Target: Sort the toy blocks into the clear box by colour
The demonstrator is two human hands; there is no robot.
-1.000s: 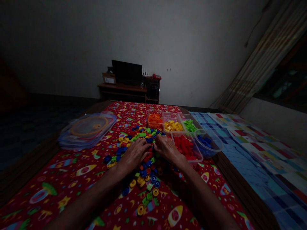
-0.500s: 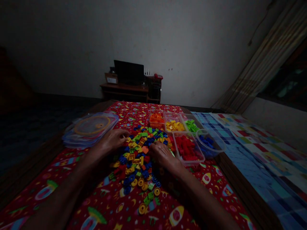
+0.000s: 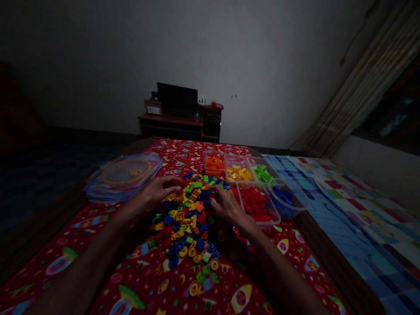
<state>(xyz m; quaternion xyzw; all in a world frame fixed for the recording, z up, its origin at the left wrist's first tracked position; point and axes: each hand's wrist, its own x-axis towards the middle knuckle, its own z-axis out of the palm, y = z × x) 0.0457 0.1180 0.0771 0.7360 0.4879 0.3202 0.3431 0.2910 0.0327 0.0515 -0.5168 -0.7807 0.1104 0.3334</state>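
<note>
A heap of mixed toy building bricks [image 3: 187, 214], in red, blue, yellow, green and orange, lies on a red patterned tablecloth [image 3: 157, 286]. At the heap's far left edge is my left hand [image 3: 162, 188], its fingers stretched out and the thumb apart, with nothing visible in it. Over the right side of the heap hovers or rests my right hand [image 3: 226, 203]; thumb and fingers are apart and I see nothing held. Just right of that hand stands a clear container of red bricks [image 3: 254, 201].
Behind are clear containers with orange bricks [image 3: 215, 164], yellow bricks [image 3: 239, 173] and green bricks [image 3: 262, 173]. A round tub [image 3: 302, 203] holds blue bricks. Stacked plastic lids [image 3: 123, 175] lie at the left. A bed [image 3: 348, 210] adjoins the table's right side.
My left hand has shifted slightly right, its fingers straighter. My right hand has lifted a little and moved right, with thumb and fingers spreading apart.
</note>
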